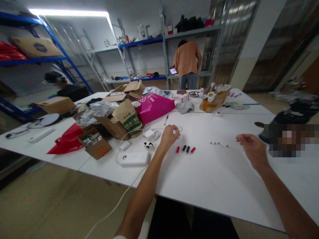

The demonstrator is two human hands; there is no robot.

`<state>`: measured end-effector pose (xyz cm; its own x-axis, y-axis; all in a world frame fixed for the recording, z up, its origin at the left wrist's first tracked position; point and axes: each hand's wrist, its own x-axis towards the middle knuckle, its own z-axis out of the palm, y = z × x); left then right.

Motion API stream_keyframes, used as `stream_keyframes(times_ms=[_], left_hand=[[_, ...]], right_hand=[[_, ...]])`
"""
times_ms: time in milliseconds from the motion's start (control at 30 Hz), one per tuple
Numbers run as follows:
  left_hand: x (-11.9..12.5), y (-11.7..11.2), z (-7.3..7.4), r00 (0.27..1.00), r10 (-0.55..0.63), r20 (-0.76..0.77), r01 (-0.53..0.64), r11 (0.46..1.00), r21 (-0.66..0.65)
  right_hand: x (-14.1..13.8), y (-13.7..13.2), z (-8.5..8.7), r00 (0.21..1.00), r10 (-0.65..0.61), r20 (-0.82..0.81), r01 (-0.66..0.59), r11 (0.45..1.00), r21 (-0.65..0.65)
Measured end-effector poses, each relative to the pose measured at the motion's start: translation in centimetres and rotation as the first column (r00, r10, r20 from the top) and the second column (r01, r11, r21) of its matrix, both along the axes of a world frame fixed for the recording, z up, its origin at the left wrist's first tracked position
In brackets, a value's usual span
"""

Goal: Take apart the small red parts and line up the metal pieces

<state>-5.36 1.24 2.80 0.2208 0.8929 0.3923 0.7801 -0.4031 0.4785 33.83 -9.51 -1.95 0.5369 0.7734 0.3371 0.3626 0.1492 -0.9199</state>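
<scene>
My left hand (170, 135) hovers over the table with its fingers pinched together; whether they hold anything is too small to tell. A small clear item (180, 136) shows at its fingertips. Just in front of it lie a red stick-like piece (177, 149), two black ones (186, 148) and another red piece (192, 150). Off to the right, my right hand (253, 151) has thumb and fingers closed in a pinch, and what is between them cannot be made out. Several tiny grey pieces (218, 143) form a loose row between the hands.
A white power bank (134, 158), a coiled white cable (156, 135) and a small open box (96, 142) are on the left. Behind stand a magenta bag (156, 107) and a brown paper bag (128, 118). One person (186, 59) bends at the shelves; another sits left.
</scene>
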Motion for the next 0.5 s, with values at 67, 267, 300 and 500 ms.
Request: stream_keyframes(times_ms=[67,267,300,500], left_hand=[[-0.1,0.4,1.2,0.997,-0.008,-0.071,0.001,0.996,-0.087],[0.2,3.3,5.9,0.945,-0.159,-0.287,0.062,0.945,-0.321],[0.4,3.9,6.4,0.935,-0.172,-0.309,0.060,0.938,-0.342],[1.8,5.9,7.8,0.901,-0.198,-0.386,0.037,0.922,-0.387]], right_hand=[[0.2,0.0,-0.1,1.000,0.022,0.011,-0.022,1.000,-0.006],[0.0,0.0,-0.4,0.999,0.013,0.041,-0.013,1.000,0.003],[0.0,0.0,-0.4,0.999,0.017,0.039,-0.017,1.000,0.003],[-0.2,0.0,-0.2,0.999,0.031,0.014,-0.030,0.999,-0.018]])
